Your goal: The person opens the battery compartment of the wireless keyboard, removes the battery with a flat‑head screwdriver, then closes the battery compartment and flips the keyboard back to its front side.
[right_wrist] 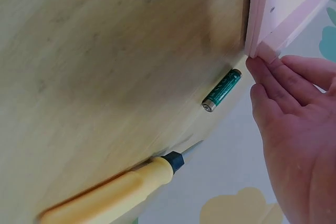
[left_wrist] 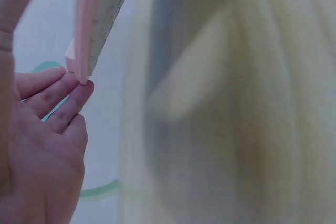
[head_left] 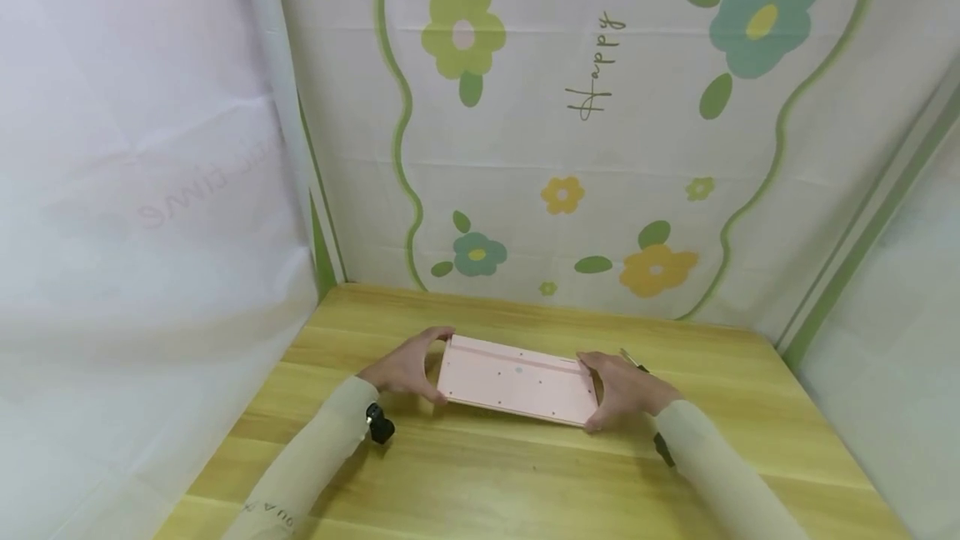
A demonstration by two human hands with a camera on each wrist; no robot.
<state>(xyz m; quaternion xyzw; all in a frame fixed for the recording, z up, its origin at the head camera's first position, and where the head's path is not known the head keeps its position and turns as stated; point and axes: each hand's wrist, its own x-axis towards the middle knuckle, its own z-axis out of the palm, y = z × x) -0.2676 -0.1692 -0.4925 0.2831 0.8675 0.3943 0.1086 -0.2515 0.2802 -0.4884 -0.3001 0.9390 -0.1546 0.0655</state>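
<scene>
A pink keyboard (head_left: 517, 390) is held bottom side up, its back dotted with small screws. My left hand (head_left: 408, 367) grips its left end, thumb at the near corner and fingertips at the far one. At the right end my right hand (head_left: 621, 390) holds it the same way. The left wrist view shows the keyboard edge-on, with pale keys (left_wrist: 105, 19) along its underside. In the right wrist view a green battery (right_wrist: 221, 91) lies on the table close to the right fingertips, and beside it a screwdriver (right_wrist: 110, 195) with a yellow handle and black collar.
The wooden table (head_left: 465, 482) reaches back to a white cloth (head_left: 525, 140) printed with flowers. White cloth walls stand at the left (head_left: 150, 273) and right (head_left: 892, 298). A small black camera (head_left: 380, 423) is worn at the left wrist.
</scene>
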